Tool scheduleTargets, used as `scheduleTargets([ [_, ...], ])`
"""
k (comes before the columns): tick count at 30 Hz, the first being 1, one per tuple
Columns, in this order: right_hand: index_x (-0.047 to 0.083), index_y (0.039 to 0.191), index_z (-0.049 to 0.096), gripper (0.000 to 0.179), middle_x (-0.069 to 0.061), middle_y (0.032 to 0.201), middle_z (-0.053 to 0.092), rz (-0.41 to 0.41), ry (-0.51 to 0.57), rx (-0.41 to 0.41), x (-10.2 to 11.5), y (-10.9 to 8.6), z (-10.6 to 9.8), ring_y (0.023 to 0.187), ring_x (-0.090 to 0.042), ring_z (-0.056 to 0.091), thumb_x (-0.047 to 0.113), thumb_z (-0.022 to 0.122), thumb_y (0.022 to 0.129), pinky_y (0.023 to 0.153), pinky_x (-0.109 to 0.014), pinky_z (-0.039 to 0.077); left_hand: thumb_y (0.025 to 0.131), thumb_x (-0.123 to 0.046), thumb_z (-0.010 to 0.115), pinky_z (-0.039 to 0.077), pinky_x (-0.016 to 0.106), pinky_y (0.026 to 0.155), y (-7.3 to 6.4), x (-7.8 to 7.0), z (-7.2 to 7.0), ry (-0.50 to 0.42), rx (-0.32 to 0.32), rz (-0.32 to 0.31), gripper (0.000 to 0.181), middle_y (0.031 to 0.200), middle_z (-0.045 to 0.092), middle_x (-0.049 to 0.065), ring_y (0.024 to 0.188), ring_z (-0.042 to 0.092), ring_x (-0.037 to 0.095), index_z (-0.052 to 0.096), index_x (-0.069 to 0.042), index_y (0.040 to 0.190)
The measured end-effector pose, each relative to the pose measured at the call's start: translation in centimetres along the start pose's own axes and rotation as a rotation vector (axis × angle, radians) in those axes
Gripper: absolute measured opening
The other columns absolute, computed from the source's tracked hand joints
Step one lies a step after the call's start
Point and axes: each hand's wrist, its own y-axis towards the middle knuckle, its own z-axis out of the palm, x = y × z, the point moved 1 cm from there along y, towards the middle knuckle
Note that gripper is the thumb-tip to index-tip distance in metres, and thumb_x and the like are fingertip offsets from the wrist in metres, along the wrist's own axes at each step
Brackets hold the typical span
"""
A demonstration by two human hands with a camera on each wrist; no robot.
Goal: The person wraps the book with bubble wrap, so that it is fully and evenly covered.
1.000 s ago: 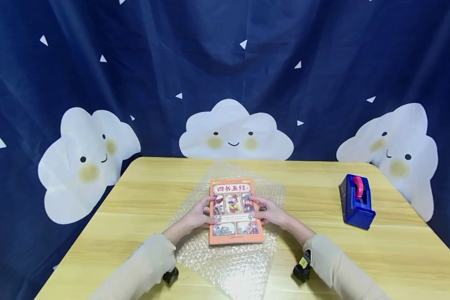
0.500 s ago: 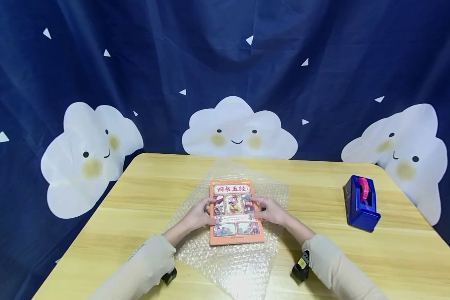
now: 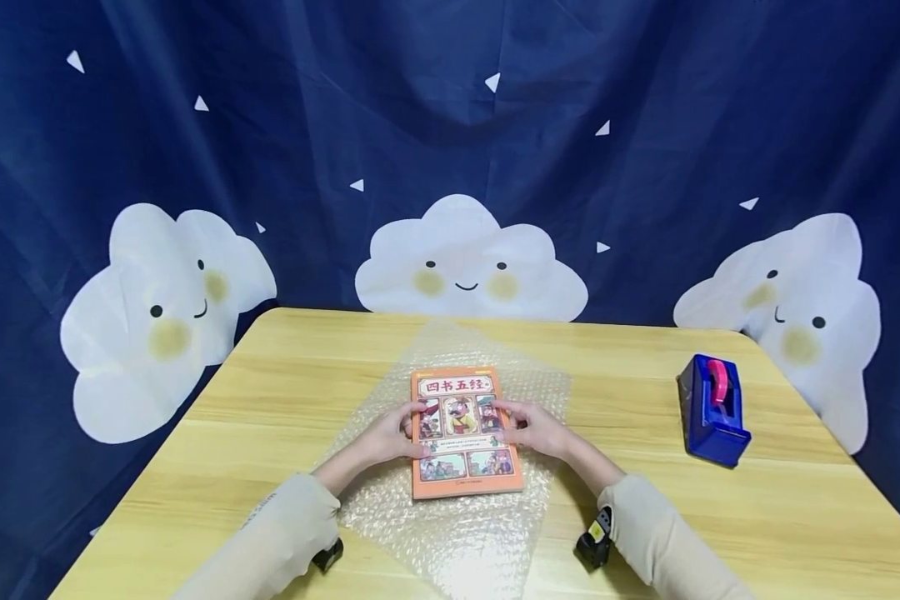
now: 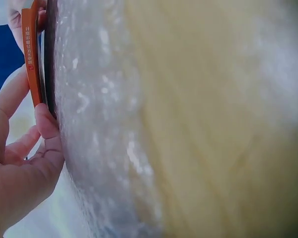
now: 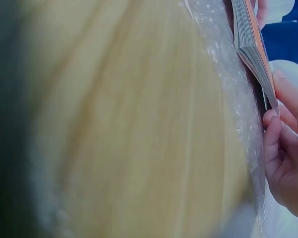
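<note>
An orange book point(image 3: 461, 433) with cartoon panels and Chinese characters on its cover lies face up over a sheet of bubble wrap point(image 3: 465, 542). My left hand point(image 3: 386, 435) holds its left edge, with the thumb on the cover. At the right edge, my right hand point(image 3: 540, 429) holds it the same way. In the left wrist view the orange spine point(image 4: 32, 59) sits between thumb and fingers, close over the wrap. The right wrist view shows the page edges point(image 5: 253, 49) slightly fanned, pinched near the lower corner. The fingers' undersides are partly hidden.
A blue tape dispenser point(image 3: 714, 412) with a pink roll stands at the right of the wooden table point(image 3: 607, 358). Behind the table hangs a dark blue curtain point(image 3: 420, 108) with smiling clouds. Black wrist cameras point(image 3: 594, 540) sit at both sleeves.
The book has shifted slightly toward the person and left, both hands keeping their hold on its edges. The head view has also moved a little. The wrap stays spread beneath.
</note>
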Motion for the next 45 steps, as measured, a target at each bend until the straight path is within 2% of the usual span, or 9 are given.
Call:
scheduleTargets([
  [4, -0.005, 0.135, 0.038, 0.062, 0.003, 0.065, 0.045, 0.013, -0.003, 0.007, 0.08, 0.01, -0.11, 0.055, -0.006, 0.037, 0.019, 0.064, 0.085, 0.05, -0.018, 0.034, 0.069, -0.013, 0.079, 0.033, 0.02, 0.047, -0.06, -0.1, -0.12, 0.021, 0.015, 0.0, 0.076, 0.078, 0.045, 0.006, 0.053, 0.036, 0.01, 0.041, 0.0, 0.133],
  [11, -0.005, 0.135, 0.038, 0.064, 0.003, 0.065, 0.044, 0.023, 0.015, 0.008, 0.04, 0.12, -0.37, 0.056, -0.007, 0.038, 0.017, 0.066, 0.083, 0.05, -0.017, 0.035, 0.068, -0.013, 0.079, 0.034, 0.022, 0.051, 0.22, -0.32, -0.19, 0.079, 0.011, 0.039, 0.072, 0.075, 0.046, 0.005, 0.056, 0.037, 0.011, 0.044, 0.002, 0.13],
  [23, -0.007, 0.136, 0.036, 0.065, 0.003, 0.061, 0.046, 0.037, 0.061, 0.038, -0.06, 0.06, -0.29, 0.05, -0.005, 0.038, 0.016, 0.066, 0.083, 0.046, -0.017, 0.035, 0.069, -0.004, 0.076, 0.035, 0.024, 0.056, 0.02, -0.43, 0.01, 0.086, 0.045, 0.03, 0.068, 0.077, 0.044, 0.006, 0.062, 0.037, 0.014, 0.045, 0.0, 0.129],
  [35, -0.005, 0.133, 0.042, 0.058, 0.005, 0.059, 0.042, 0.049, 0.089, 0.051, -0.3, 0.03, -0.39, 0.05, -0.005, 0.036, 0.013, 0.065, 0.083, 0.047, -0.016, 0.034, 0.068, -0.003, 0.076, 0.035, 0.026, 0.061, -0.2, -0.57, 0.01, 0.098, 0.033, 0.014, 0.07, 0.077, 0.045, 0.007, 0.064, 0.038, 0.016, 0.044, -0.001, 0.13],
  [45, -0.006, 0.132, 0.043, 0.056, 0.003, 0.059, 0.044, 0.043, 0.022, 0.027, 0.08, 0.04, -0.29, 0.05, -0.006, 0.037, 0.01, 0.065, 0.083, 0.046, -0.018, 0.034, 0.069, -0.004, 0.076, 0.033, 0.024, 0.057, -0.25, -0.89, 0.04, 0.139, 0.031, 0.028, 0.07, 0.077, 0.045, 0.007, 0.061, 0.036, 0.014, 0.044, 0.001, 0.13],
])
